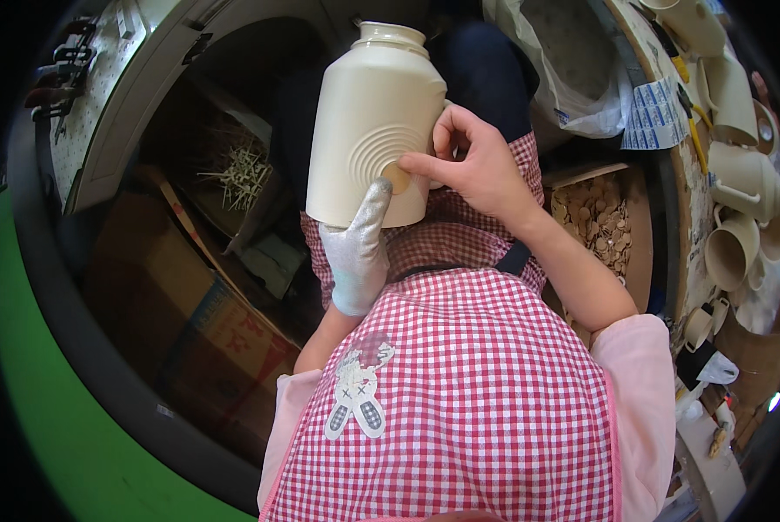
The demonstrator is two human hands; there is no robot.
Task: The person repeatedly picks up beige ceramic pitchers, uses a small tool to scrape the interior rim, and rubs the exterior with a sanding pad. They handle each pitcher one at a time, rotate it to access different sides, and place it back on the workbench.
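A cream plastic jug body (368, 104), with a narrow neck at its far end and raised concentric arcs on its side, is held over my lap. My left hand (355, 261), in a pale grey glove, supports its near end from below, with the thumb up on its side. A small round tan disc (397, 179) lies against the arcs beside that thumb. My bare right hand (481, 165) is curled at the jug's right side, its thumb tip at the disc's upper edge. The jug partly hides its other fingertips and the gloved fingers underneath.
On my right, a box (638, 235) holds many loose tan discs (594, 222). The bench beyond carries several cream jugs (742, 178) and a blue-and-white printed sheet (655, 117). A plastic bag (572, 74) hangs ahead. Cardboard (164, 270) and thin sticks (240, 170) are at left.
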